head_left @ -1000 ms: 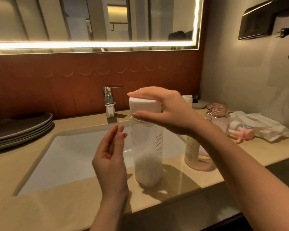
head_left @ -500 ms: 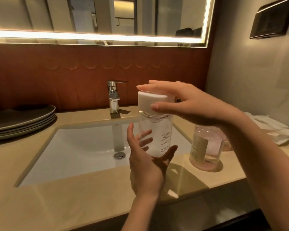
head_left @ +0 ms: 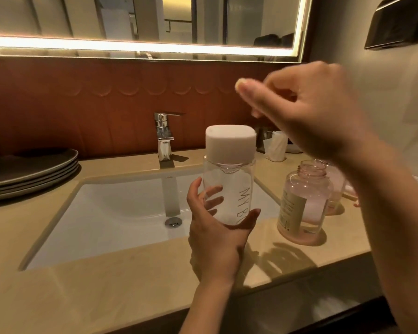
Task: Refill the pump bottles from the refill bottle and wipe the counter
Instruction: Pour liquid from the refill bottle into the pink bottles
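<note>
Curling round the one clear plastic refill bottle, the fingers of the left hand hold it upright above the beige stone bench, its white square cap on. The right hand hovers above, fingers curled and blurred; I cannot tell whether they grasp anything. Uncapping likely comes next, then pouring into two open-necked translucent pink pump bottles on the bench.

Counter front: bare strip of counter before the sink.
Left end: stacked plates.
Back edge: faucet.
Centre: refill bottle, upright in the left hand.
Right side: open pump bottle, second bottle just behind; right hand above both.
</note>
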`<action>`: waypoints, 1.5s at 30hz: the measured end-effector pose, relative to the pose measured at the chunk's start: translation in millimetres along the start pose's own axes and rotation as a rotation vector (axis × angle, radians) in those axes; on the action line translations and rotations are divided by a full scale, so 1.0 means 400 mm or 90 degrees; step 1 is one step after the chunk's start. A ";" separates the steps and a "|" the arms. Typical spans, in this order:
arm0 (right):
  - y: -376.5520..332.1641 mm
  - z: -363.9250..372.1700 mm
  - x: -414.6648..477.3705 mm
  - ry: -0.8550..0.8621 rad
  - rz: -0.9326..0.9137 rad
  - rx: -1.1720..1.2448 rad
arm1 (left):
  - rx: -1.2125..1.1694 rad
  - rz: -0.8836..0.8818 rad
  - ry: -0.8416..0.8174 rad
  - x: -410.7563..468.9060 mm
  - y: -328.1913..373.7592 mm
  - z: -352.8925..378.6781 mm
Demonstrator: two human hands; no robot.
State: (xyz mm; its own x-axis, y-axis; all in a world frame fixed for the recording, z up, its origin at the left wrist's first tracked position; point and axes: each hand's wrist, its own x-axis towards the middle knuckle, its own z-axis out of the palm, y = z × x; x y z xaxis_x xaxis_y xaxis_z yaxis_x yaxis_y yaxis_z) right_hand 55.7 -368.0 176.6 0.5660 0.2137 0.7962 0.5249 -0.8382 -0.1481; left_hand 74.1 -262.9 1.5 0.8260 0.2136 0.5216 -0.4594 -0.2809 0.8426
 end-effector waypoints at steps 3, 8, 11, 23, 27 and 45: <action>-0.009 0.009 0.014 -0.350 -0.003 0.091 | -0.004 0.001 -0.003 -0.003 -0.001 -0.003; -0.034 -0.005 0.020 -0.173 -0.059 -0.195 | 0.006 0.013 -0.007 -0.003 -0.001 -0.003; -0.026 -0.012 0.036 -0.220 -0.047 -0.128 | -0.003 0.000 -0.017 0.004 -0.005 -0.006; -0.069 0.088 0.017 -0.229 -0.085 -0.322 | 0.034 0.006 0.047 -0.012 0.002 0.006; -0.073 0.098 0.015 -0.185 -0.096 -0.384 | 0.036 0.016 0.016 0.000 0.001 -0.003; 0.019 0.145 -0.025 -0.181 0.116 0.362 | 0.041 0.012 0.025 -0.003 0.006 0.000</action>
State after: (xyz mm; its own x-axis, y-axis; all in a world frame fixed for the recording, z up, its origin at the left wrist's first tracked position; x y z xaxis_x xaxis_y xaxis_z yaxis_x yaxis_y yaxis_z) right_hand 90.7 -347.4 133.6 0.7827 0.2827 0.5545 0.6143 -0.4947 -0.6148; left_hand 72.2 -263.6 2.9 0.8033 0.2446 0.5430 -0.4517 -0.3439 0.8232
